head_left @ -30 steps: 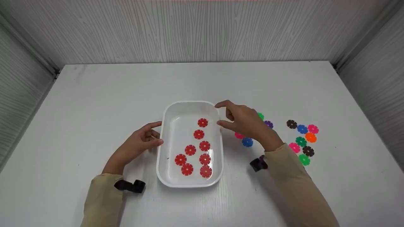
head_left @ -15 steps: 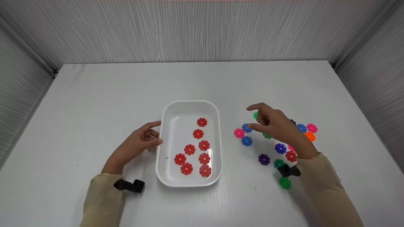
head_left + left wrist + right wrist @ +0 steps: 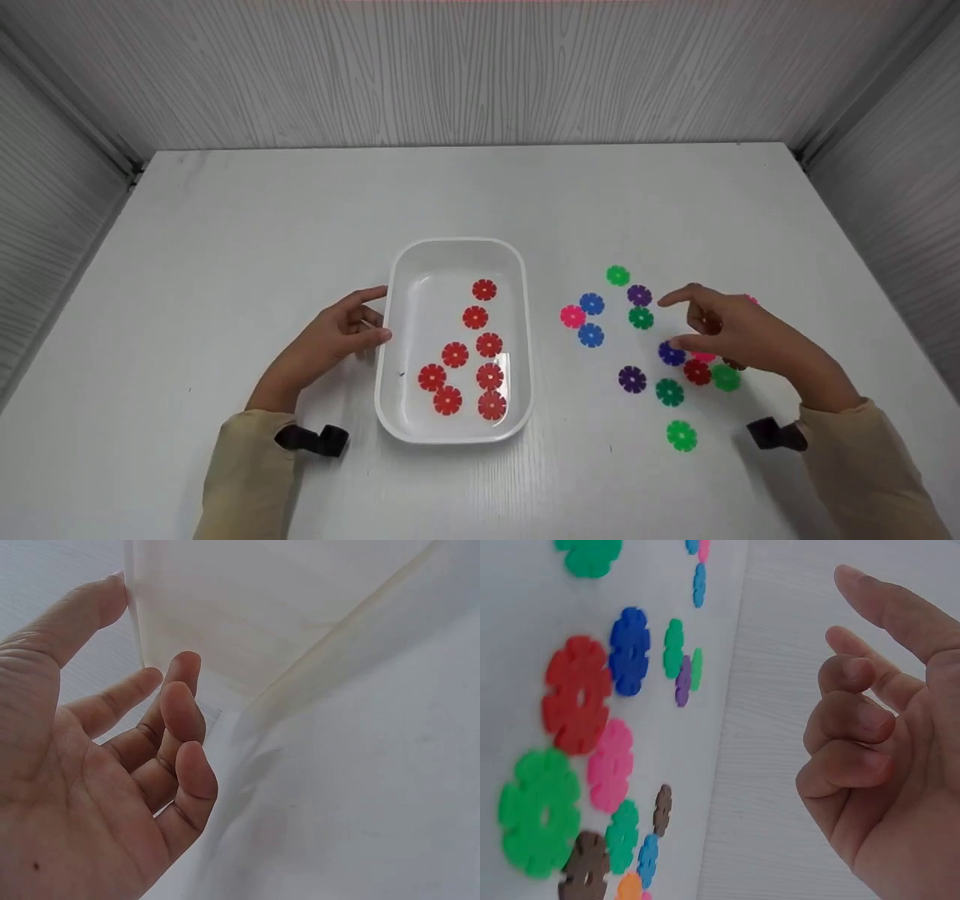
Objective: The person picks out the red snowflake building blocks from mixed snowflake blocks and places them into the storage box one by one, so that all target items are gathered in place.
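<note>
A white tray (image 3: 457,441) holds several red flower-shaped snap discs (image 3: 475,317) lying flat on its bottom. At its left side, my left hand (image 3: 330,341) touches the rim with thumb and index fingertips; the left wrist view shows the other fingers (image 3: 196,776) loosely bent, nothing between them. My right hand (image 3: 739,330) hovers over the loose discs on the right, thumb and index finger spread, the others curled in, holding nothing. Its thumb tip overlaps a dark blue disc (image 3: 670,356) in the head view. Beside that lies a red disc (image 3: 697,373). The hand hides several discs.
Left of the right hand lie pink, blue (image 3: 591,335), green (image 3: 641,319) and purple (image 3: 632,379) discs. Nearer the front is a light green disc (image 3: 682,436). Brown and orange discs (image 3: 629,888) show in the right wrist view. A wood-grain panel (image 3: 465,75) stands behind the table.
My right hand has moved from the tray's right rim rightward to over the loose discs, uncovering those nearer the tray. My left hand has stayed at the tray's left rim.
</note>
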Motion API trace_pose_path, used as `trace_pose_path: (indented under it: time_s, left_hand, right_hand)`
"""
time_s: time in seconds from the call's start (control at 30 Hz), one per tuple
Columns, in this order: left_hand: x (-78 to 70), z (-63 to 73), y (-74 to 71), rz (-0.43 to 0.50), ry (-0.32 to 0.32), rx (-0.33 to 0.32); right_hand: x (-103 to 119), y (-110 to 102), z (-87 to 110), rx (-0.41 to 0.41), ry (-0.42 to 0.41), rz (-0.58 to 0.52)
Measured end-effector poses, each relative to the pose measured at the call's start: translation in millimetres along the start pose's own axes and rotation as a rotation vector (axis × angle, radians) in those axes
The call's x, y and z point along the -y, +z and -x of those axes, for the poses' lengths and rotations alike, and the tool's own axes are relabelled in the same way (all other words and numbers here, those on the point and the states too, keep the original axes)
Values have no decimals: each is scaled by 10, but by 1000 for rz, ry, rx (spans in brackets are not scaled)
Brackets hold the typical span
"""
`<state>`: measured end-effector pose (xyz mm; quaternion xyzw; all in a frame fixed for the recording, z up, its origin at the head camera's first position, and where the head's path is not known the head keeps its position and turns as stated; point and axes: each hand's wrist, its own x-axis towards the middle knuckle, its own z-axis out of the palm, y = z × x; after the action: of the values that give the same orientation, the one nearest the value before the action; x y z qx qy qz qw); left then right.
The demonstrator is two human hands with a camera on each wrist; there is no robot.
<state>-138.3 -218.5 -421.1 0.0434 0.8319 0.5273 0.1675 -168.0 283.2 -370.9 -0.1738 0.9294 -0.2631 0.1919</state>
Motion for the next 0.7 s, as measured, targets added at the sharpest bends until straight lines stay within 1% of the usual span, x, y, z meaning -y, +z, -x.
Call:
trace_pose_path:
  time_s: [0.1,0.27,0.37,0.47,0.57,0.7]
  left_hand:
    - [-16,4,-5,2,2,0]
    - [-11,2,-4,10,2,0]
    - [-9,-1,-2,17,5,-1]
    - [-20,-1,1,17,4,-1]
    - [-30,4,2,10,6,3]
    - [-33,16,5,16,0,4]
  right_hand:
    - [-127,-12,81,41,0,14]
    - [-275,0,153,123,64,12]
    - [-332,27,173,146,84,31]
    - [-371,52,195,151,97,67]
    - [-396,73,211,149,91,100]
    - [-394,103,224,142,104,157]
